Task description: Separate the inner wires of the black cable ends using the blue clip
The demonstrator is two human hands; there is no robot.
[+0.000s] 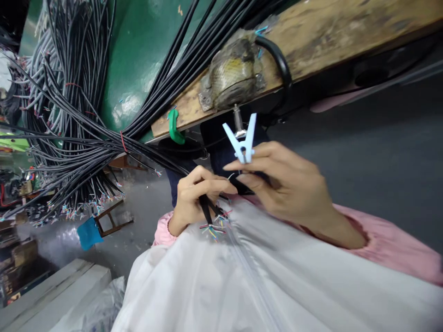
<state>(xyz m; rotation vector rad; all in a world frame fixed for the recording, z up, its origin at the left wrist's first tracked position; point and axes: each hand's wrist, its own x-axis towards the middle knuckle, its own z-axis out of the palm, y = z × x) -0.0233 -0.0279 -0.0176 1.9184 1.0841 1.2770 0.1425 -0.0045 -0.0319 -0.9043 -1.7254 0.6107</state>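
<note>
My left hand (pixel 199 191) is closed around a few black cables (pixel 205 210). Their stripped ends fan out into thin coloured wires (pixel 212 228) below it. My right hand (pixel 290 189) has its thumb and fingers in a pinch beside the left fingertips. A fine pale wire (pixel 231 175) shows between the two hands; whether the right fingers grip it is hard to see. Just above the right fingertips is a light-blue plastic clip (pixel 245 144), its two arms pointing up, in line with the metal shaft (pixel 237 119) of a taped-up motor (pixel 233 76).
The motor sits on a wooden board (pixel 318 41) at the edge of a green table (pixel 128 55). A large bundle of black cables (pixel 79 50) hangs over the left side, bound with a red tie (pixel 123 141). A green hook (pixel 176 127) juts from the board. Below stands a blue stool (pixel 89 233).
</note>
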